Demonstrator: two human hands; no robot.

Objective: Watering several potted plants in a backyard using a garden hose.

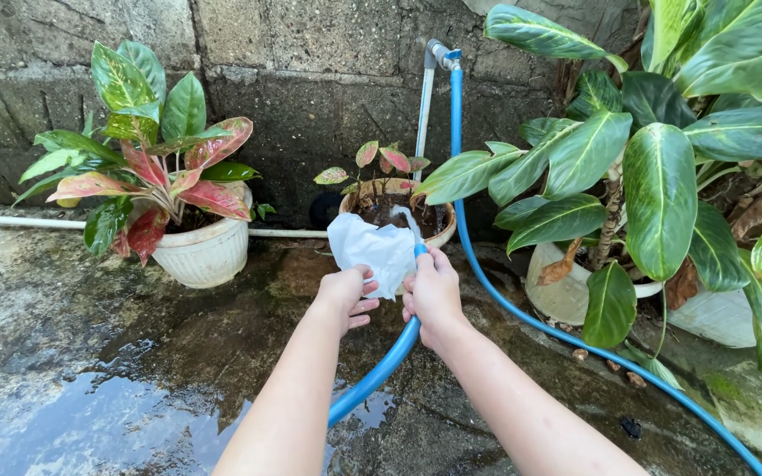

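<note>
Two hands: left hand (pixel 344 291) grips white bag (pixel 372 247), right hand (pixel 432 295) clasps blue hose (pixel 381 366), spraying soil-filled pot (pixel 399 211).

Soft, even daylight falls from above, with no hard shadows; the wall (pixel 310 106) behind the tap (pixel 438 53) stays dim. The puddle (pixel 90 423), left of the hose (pixel 381 370), mirrors pale sky as mild glare. Focus is sharp throughout, with slight wide-angle stretch at the frame edges.
</note>
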